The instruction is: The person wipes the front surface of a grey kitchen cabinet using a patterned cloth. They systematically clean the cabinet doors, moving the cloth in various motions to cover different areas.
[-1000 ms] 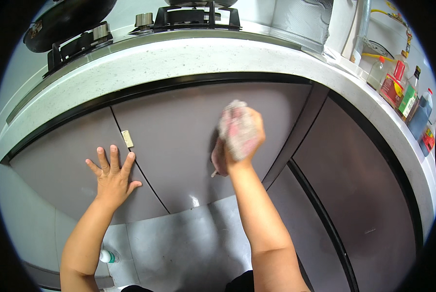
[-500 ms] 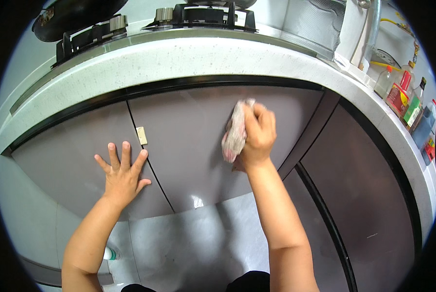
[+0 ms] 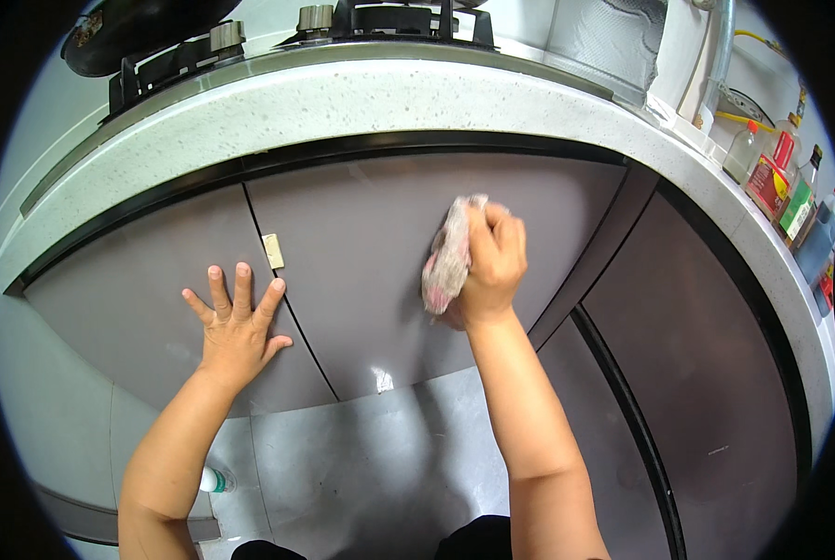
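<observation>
No words or numbers could be read; the labels showed only by colour. At the right of the counter (image 3: 707,173), 1 red-capped bottle (image 3: 783,149) carried a red label (image 3: 767,185) with a yellow patch, its print too small to make out. Just beside it, 1 dark-capped bottle (image 3: 813,166) bore a green and white label (image 3: 797,213), equally illegible. Near the blue bottle (image 3: 817,238), some red packaging (image 3: 826,280) was too blurred to read. On the floor (image 3: 343,467), 1 white bottle (image 3: 208,479) had a green band (image 3: 220,482), its print unclear.
</observation>
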Tool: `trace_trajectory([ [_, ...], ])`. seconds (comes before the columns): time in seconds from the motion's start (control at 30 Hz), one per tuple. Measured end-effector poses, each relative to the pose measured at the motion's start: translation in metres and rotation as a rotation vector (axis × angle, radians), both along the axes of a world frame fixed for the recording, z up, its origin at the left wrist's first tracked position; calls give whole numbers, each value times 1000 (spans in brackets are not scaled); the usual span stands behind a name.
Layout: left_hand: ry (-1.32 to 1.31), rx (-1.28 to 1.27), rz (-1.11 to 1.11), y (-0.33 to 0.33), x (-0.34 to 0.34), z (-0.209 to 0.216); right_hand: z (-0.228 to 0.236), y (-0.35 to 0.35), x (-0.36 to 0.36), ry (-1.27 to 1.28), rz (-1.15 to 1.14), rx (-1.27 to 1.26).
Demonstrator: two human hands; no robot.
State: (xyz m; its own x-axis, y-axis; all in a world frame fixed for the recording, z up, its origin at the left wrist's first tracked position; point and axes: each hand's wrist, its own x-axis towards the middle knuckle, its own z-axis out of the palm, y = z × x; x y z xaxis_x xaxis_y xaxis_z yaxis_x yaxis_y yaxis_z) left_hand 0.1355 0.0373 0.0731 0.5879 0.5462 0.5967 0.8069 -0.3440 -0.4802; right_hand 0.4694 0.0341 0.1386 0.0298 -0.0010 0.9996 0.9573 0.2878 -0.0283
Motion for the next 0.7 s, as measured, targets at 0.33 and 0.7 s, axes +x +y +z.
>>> trace_trajectory([
  [0.33,-8,-14,14,-3,2,0,0,12,-19,182,57,59],
  [0.7,11,13,39,-3,1,0,-85,-8,66,1024,721,63],
])
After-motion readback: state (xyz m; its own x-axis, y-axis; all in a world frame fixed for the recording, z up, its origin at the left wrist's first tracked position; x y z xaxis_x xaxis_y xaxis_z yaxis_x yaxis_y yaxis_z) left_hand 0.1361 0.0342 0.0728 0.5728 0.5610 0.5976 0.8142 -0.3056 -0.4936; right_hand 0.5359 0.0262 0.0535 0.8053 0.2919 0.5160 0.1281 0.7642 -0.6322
